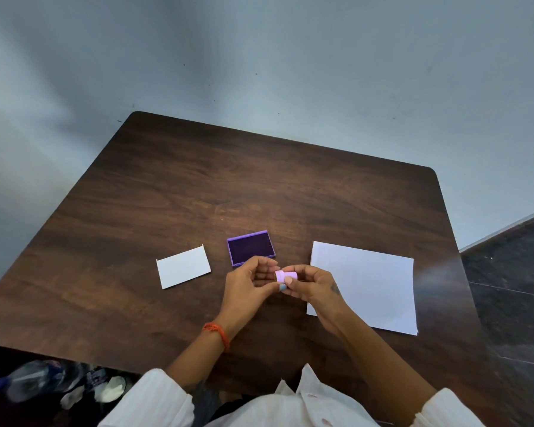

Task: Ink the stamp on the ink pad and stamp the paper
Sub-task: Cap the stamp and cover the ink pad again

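Observation:
A small pink cylindrical stamp (pixel 285 276) lies on its side in the air between both hands, just above the table. My right hand (pixel 313 286) pinches its right end, and my left hand (pixel 249 280) has fingertips on its left end. Directly behind the hands sits the open purple ink pad (pixel 251 247), its dark pad facing up. The white sheet of paper (pixel 370 288) lies flat to the right of my right hand; its near-left corner is hidden by my wrist.
A smaller white card (pixel 183 266) lies left of the ink pad. The dark wooden table (pixel 228 180) ends at a grey wall behind; dark floor tiles (pixel 512 288) show on the right. Bottles and clutter (pixel 59 383) sit below the table's near-left edge.

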A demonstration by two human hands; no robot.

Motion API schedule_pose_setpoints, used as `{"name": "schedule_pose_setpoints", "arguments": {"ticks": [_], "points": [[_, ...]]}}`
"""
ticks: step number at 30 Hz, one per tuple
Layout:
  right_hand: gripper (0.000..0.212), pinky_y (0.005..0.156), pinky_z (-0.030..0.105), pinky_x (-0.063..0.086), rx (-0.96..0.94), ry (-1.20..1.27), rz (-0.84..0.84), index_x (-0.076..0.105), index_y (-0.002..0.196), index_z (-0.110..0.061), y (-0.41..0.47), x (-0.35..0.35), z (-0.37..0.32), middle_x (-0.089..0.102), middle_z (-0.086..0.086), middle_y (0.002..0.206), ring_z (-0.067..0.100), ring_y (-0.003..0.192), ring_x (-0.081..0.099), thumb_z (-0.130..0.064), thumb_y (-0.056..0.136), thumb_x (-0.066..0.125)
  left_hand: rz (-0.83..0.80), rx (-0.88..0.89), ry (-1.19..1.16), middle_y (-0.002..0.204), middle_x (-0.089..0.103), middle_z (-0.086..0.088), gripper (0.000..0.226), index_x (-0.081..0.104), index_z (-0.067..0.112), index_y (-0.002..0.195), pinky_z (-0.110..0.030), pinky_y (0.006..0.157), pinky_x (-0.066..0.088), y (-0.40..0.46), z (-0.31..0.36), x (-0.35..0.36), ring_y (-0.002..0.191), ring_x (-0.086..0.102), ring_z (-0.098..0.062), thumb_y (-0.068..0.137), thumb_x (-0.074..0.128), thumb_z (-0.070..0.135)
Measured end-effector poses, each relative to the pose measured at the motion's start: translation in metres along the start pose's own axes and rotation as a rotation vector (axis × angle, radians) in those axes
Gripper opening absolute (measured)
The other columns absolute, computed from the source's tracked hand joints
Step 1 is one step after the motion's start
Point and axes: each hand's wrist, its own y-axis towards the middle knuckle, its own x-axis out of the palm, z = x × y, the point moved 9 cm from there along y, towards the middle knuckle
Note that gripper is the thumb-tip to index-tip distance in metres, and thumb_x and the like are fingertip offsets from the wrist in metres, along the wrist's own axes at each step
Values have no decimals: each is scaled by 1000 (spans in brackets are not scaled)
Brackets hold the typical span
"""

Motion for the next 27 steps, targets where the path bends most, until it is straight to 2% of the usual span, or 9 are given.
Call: {"name": "schedule_pose_setpoints", "arguments": {"ticks": [6,13,15,18,22,27], "points": [[14,77,25,58,-6,36,-73,69,89,-21,-2,3,-6,70,7,99,22,91,69,-12,78,70,-17,4,-3,88,68,13,36,62,26,91,-7,67,49,-1,4,1,82,66,2,66,78,8],[12,84,34,57,62,51,-38,69,89,-17,-2,-1,3,69,12,103,26,93,68,-13,78,70,-24,27,47,87,68,14,37,60,37,86,-7,68,49,-2,8,3,82,66,2,68,78,11],[11,80,31,58,90,79,-35,69,89,-15,-3,-1,4,69,13,102,25,90,69,-11,79,69,-31,34,51,87,68,14,37,60,37,86,-7,68,49,-2,9,5,81,66,2,67,78,11],[9,70,23,60,98,173,-77,70,85,-14,-7,1,2,71,10,93,21,79,73,-8,81,65,-50,41,76,88,68,12,33,61,34,88,-7,70,50,-3,10,7,82,65,2,68,78,12],[9,74,26,59,127,229,-84,69,89,-10,-11,0,5,71,12,94,23,80,73,-9,83,63,-79,59,130,90,68,10,31,62,31,90,-8,74,50,-3,11,10,84,64,3,70,77,14],[14,70,25,60,159,279,-86,69,92,-6,-15,0,9,74,12,89,24,80,73,-16,84,62,-94,120,177,91,68,9,28,65,24,94,-7,78,48,-5,19,13,87,63,4,71,76,13]]}}
